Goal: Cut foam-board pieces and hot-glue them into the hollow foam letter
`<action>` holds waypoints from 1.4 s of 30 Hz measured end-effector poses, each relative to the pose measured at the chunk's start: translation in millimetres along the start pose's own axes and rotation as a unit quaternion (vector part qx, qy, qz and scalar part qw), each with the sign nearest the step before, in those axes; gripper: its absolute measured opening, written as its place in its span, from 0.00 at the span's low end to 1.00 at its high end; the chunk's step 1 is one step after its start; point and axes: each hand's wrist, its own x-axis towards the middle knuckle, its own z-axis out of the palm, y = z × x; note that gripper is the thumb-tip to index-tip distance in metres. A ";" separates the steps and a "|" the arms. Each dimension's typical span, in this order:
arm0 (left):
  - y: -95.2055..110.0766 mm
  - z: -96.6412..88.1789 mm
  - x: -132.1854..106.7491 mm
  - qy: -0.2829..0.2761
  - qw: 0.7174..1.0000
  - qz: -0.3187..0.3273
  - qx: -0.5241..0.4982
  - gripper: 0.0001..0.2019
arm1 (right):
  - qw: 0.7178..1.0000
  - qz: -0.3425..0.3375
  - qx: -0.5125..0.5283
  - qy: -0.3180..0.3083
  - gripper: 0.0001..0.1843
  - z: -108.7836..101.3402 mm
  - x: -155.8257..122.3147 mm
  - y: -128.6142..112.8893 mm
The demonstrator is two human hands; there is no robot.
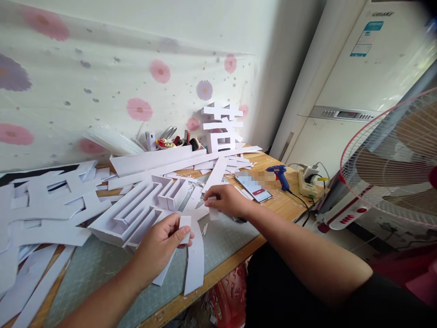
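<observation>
My left hand (pixel 167 237) is closed on a small white board piece (pixel 185 222), pinched between thumb and fingers above the grey-green cutting mat (pixel 99 278). To its right, my right hand (pixel 227 200) grips another small white strip (pixel 213 210), which hangs below the fingers. Behind the left hand sits a white box-like letter form (pixel 133 214) with upright walls and inner channels. A curved white board strip (pixel 195 262) lies on the mat between and below the hands.
A phone (pixel 254 187) and a blue glue gun (pixel 280 176) lie right, near a power strip (pixel 307 184). White cut-out sheets (pixel 48 205) cover the left side. A finished-looking white character (pixel 222 127) stands at the back. A fan (pixel 392 155) stands beyond the table's right edge.
</observation>
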 end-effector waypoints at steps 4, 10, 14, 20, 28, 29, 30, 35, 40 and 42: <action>-1.6 -2.1 2.0 0.008 0.998 0.039 0.054 0.11 | 0.996 0.054 -0.064 0.011 0.08 -21.2 5.7 24.3; -5.9 -7.9 2.5 0.040 0.981 0.141 0.130 0.10 | 0.891 0.220 -0.124 0.377 0.14 -98.1 -18.6 90.4; -10.0 -8.8 2.7 0.047 0.989 0.113 0.082 0.10 | 0.771 0.306 -0.127 0.543 0.15 -131.9 -62.7 139.0; -6.2 -5.4 2.2 0.095 0.991 0.094 0.026 0.14 | 0.773 0.342 -0.098 0.525 0.18 -124.9 -71.3 174.9; -3.2 -13.9 -1.6 0.102 0.987 0.111 0.063 0.13 | 0.817 0.341 -0.033 0.463 0.11 -123.7 -50.3 139.2; -4.6 -16.4 -0.6 0.108 0.985 0.116 0.068 0.13 | 0.826 0.320 -0.017 0.463 0.11 -121.3 -49.0 128.0; -5.8 -18.6 0.5 0.116 0.984 0.118 0.068 0.12 | 0.837 0.295 0.003 0.460 0.13 -117.1 -47.4 115.3; -3.1 -23.3 3.3 0.153 0.981 0.119 -0.017 0.11 | 0.920 0.112 0.165 0.337 0.20 -68.4 -42.2 39.3; 3.5 -22.2 2.8 0.147 0.974 0.131 -0.111 0.08 | 0.963 -0.041 0.261 0.060 0.14 -18.0 -49.9 -14.5; 3.6 -22.4 3.1 0.144 0.972 0.136 -0.126 0.07 | 0.966 -0.061 0.250 0.027 0.12 -10.6 -51.2 -20.8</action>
